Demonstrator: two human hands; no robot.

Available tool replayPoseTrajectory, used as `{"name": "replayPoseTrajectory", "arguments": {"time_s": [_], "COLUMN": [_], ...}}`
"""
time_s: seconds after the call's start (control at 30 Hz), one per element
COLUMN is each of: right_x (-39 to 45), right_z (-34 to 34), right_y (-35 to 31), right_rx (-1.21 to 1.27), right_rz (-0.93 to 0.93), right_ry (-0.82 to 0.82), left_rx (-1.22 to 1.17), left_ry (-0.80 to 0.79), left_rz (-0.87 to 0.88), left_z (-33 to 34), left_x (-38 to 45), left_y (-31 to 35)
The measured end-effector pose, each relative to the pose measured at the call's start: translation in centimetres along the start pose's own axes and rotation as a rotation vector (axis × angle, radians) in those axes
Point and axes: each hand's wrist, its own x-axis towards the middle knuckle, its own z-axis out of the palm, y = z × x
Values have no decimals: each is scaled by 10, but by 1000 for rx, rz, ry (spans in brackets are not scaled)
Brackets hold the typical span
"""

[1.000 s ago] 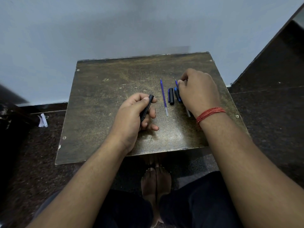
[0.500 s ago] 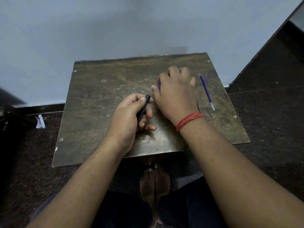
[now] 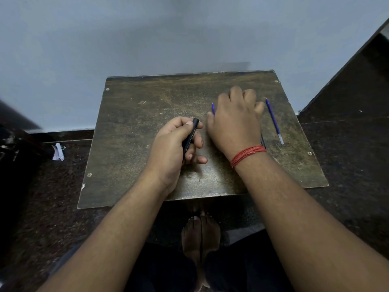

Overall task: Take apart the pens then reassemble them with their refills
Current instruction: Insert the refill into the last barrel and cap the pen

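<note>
Pale blue-grey wall and dark speckled floor frame a worn, scratched brown table (image 3: 147, 127) seen from above, where a seated person works on dismantled pens. At centre, the left hand (image 3: 175, 144) is curled around a black pen barrel (image 3: 190, 137), the thumb pressing it against the bent fingers, its open end pointing up and away from the body. Just beside it, the right hand (image 3: 234, 123) lies knuckles-up on the tabletop, fingers bent downward over whatever pen parts sit beneath; the palm hides them, so whether it grips anything cannot be told. A blue refill tip (image 3: 213, 108) pokes out past the thumb side of that hand, and a thin dark sliver, possibly another pen piece, shows at the wrist. A red thread bracelet (image 3: 248, 154) circles the right wrist. To the right of the hand, apart from it, a second blue refill (image 3: 273, 121) lies loose on the table, its clear end toward the person. Bare feet (image 3: 201, 232) show below the table's near edge, and a white paper scrap (image 3: 57, 152) sits on the floor at left.
</note>
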Motion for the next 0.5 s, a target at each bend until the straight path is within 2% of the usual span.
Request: {"name": "replayPoseTrajectory", "arguments": {"time_s": [0.1,0.5], "right_x": [-1,-3], "right_z": [3,-5], "right_y": [1,-10], "right_rx": [-13,-5], "right_rz": [8,-59], "right_ry": [-70,-141], "left_rx": [-4,-36], "left_ry": [-3,21], "left_rz": [4,1], "left_z": [-1,-2], "left_x": [0,2], "left_y": [1,0]}}
